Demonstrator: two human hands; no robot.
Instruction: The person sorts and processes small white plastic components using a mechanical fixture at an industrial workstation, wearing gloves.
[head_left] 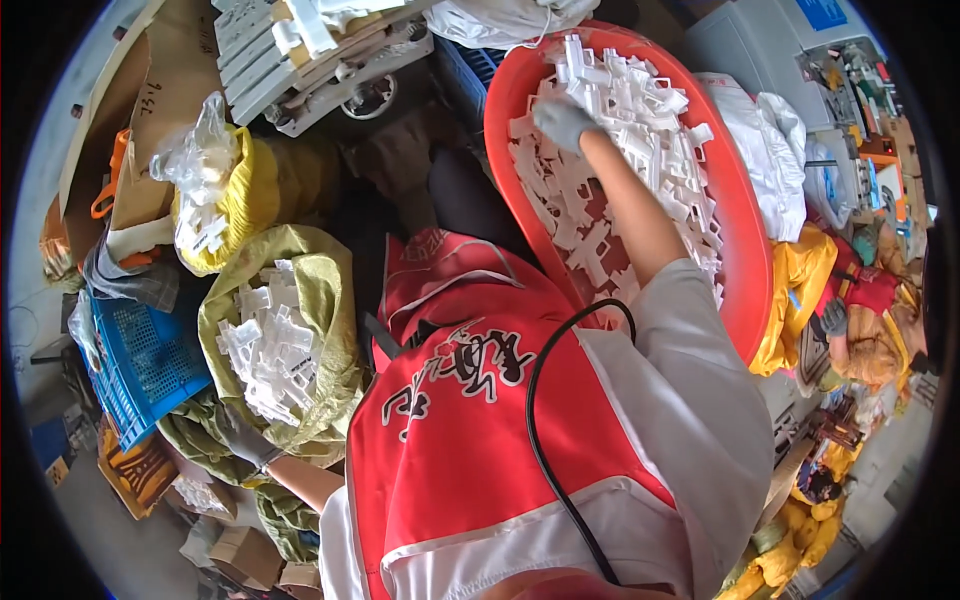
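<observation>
My right hand (562,122), in a grey glove, reaches into the far left part of a red oval tub (740,290). White pistol-shaped plastic parts (640,105) lie heaped in it. The fingers curl down among them; what they hold, if anything, is hidden. Low on the left, my gloved left hand (245,440) is at the outer side of a yellow-green woven sack (335,290), close to its lower rim. Its fingers blend into the dim folds, so I cannot tell their grip. More white parts (270,345) fill the sack's open mouth.
A blue plastic crate (150,350) stands left of the sack. Behind the sack is a yellow sack (255,185) with clear plastic at its top. Grey slatted equipment (270,70) stands at the back. White bags (765,150) lie right of the tub; another person (860,300) is farther right.
</observation>
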